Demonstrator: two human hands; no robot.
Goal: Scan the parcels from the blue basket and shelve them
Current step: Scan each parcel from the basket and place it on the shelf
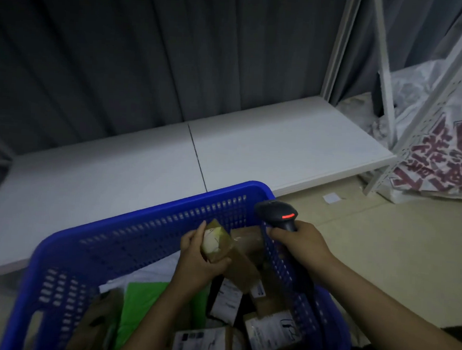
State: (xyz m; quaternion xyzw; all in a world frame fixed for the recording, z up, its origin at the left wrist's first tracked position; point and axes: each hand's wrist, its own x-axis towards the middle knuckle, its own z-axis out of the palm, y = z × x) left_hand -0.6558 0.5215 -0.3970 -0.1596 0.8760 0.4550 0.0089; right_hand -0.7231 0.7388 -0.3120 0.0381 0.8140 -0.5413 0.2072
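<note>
L hand (196, 259) gripped 1 small brown parcel (217, 244) over blue basket (145, 223), lower center; R hand (298, 242) clenched scanner (279, 214) handle beside it.

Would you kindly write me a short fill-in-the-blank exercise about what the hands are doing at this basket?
1. The left hand grips a brown ____ above the basket.
2. The right hand holds a black scanner whose light glows ____.
3. A ____ bag lies inside the basket.
Missing words: parcel, red, green.
</note>
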